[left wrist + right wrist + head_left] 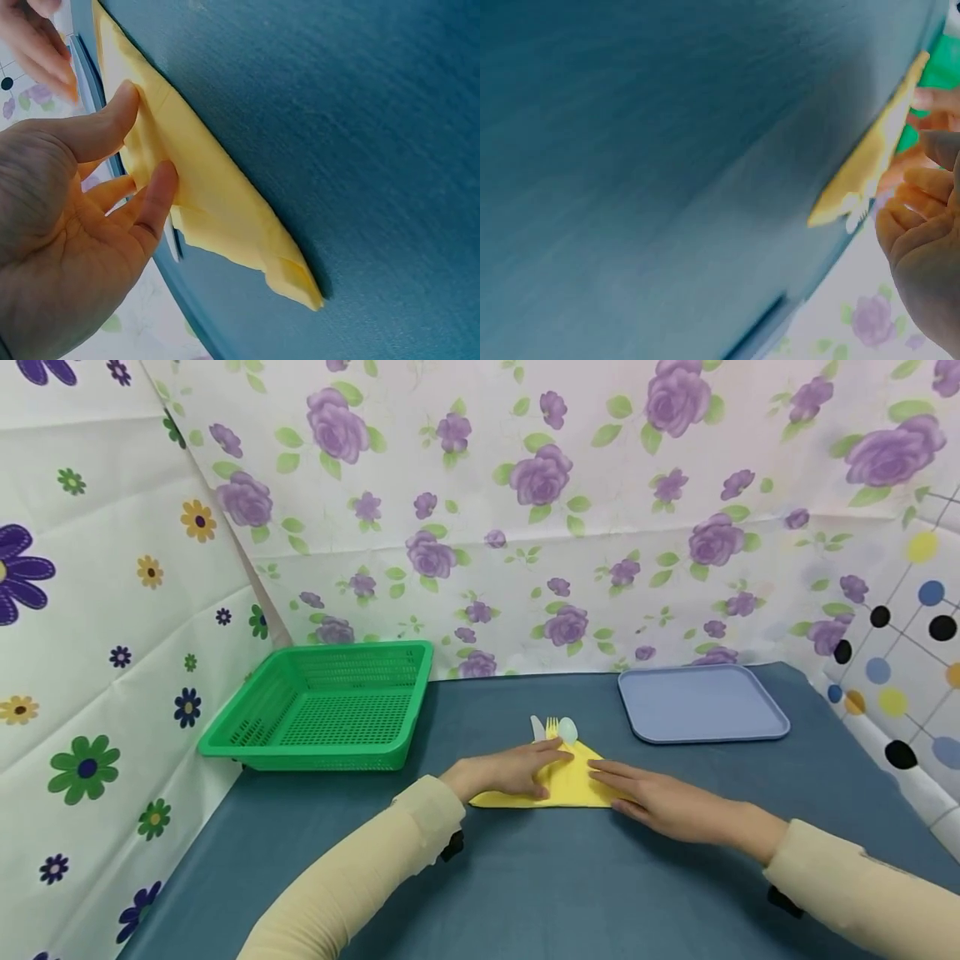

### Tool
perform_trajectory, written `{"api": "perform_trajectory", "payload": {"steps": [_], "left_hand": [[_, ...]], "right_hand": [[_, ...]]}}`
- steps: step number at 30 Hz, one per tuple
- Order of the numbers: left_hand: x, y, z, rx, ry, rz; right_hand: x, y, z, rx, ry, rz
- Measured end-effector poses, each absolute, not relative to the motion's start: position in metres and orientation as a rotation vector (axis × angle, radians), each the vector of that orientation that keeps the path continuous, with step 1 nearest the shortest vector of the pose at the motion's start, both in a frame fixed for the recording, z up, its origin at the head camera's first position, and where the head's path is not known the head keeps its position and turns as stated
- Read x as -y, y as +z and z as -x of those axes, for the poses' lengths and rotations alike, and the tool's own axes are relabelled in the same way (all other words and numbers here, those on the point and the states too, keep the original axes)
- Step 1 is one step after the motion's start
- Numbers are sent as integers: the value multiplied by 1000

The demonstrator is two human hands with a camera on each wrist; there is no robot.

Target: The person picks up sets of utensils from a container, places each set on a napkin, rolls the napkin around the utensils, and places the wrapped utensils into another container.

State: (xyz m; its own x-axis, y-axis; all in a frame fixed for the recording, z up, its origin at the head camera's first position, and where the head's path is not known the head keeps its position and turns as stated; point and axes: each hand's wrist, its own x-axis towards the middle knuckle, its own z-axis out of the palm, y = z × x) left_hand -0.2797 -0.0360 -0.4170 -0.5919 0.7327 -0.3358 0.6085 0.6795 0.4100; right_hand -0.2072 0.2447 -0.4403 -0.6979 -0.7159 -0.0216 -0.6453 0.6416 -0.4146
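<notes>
Three utensils (567, 731) poke from our yellow cloth (579, 789), left hand (513, 772) touching it, fingers relaxed, right hand (667, 803) at its edge, fingers extended, we grip nothing.

The yellow napkin (579, 787) looks like soft matt cloth, smooth along its folds and lightly creased. Poking from its far edge, the knife (537, 728), fork (552, 727) and spoon (567, 730) look like smooth plastic. On the far left, the green basket (300, 749) is perforated plastic with a slight sheen; on the far right, the tray (701, 703) looks like smooth plastic. The table (525, 881) wears a matt, fine-grained blue covering. The sleeves (360, 868) are matt fabric, and the far floral hanging (480, 460) is smooth, faintly creased sheeting.
</notes>
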Motion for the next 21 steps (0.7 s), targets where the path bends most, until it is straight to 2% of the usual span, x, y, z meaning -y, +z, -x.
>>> {"api": "perform_trajectory", "payload": {"steps": [11,21], "left_hand": [[45,-423,281,-2451,422,-1031],[54,-432,267,-2534,353,-1096]], "right_hand": [[-221,-457,232,-2614,-590,1200],[-222,-461,233,-2599,-579,1177]]}}
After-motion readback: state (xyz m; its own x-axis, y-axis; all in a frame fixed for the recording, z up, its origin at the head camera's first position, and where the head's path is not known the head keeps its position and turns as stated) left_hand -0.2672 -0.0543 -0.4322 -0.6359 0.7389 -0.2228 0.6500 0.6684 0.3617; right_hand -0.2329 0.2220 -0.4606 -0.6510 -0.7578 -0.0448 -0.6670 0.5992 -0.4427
